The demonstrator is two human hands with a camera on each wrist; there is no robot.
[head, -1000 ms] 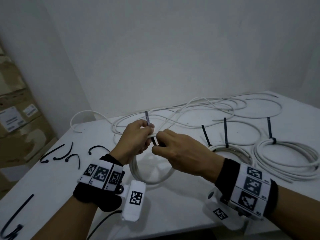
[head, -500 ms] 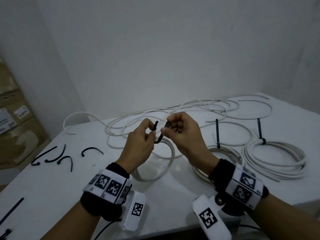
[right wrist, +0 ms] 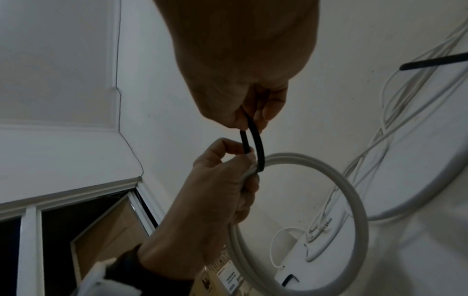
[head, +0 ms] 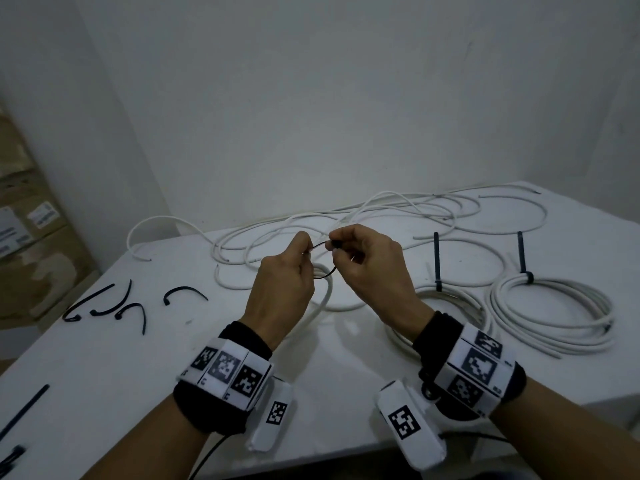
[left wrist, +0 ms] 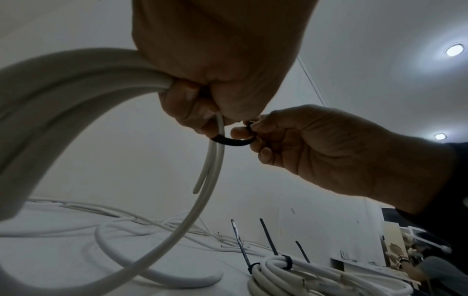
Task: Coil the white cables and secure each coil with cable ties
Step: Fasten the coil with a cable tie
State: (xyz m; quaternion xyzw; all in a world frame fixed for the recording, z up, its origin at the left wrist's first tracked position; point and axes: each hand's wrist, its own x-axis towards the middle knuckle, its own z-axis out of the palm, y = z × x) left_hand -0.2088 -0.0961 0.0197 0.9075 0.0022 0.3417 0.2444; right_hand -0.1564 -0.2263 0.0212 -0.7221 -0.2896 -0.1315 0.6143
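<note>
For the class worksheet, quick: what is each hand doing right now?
Left hand: holds the white coil and pinches the black cable tie.
Right hand: pinches the same tie's other end.

Your left hand (head: 282, 282) is raised above the bench, fingers curled round the coiled white round cable (right wrist: 301, 158), thumb and forefinger pinching one end of the thin black plastic cable tie (right wrist: 258, 144). Your right hand (head: 370, 268) pinches the tie's other end, knuckles up.

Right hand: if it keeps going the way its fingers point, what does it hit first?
Most likely the left hand: the right hand points leftward at it, both pinching the black cable tie looped round the white coil. Depth unclear.
</note>
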